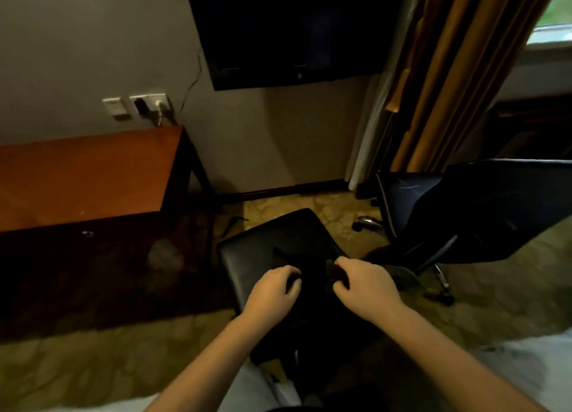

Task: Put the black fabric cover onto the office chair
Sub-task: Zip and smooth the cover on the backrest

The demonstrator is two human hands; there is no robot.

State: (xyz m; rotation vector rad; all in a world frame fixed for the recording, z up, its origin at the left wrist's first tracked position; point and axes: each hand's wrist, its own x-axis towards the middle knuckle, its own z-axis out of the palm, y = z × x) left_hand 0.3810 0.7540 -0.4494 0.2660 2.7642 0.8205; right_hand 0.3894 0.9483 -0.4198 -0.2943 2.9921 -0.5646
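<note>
A black office chair (247, 256) stands right in front of me, its shiny padded surface facing up. A black fabric cover (312, 272) lies bunched on it and hangs down toward me. My left hand (274, 292) grips the fabric with curled fingers at the middle of the pad. My right hand (363, 283) pinches a fold of the same fabric just to the right. The cover's outline is hard to tell from the dark chair.
A reddish wooden desk (86, 176) stands at the left against the wall. A second dark office chair (483, 213) sits at the right by the orange curtains (448, 71). A wall-mounted television (294, 30) hangs above. Patterned carpet (93, 365) surrounds the chair.
</note>
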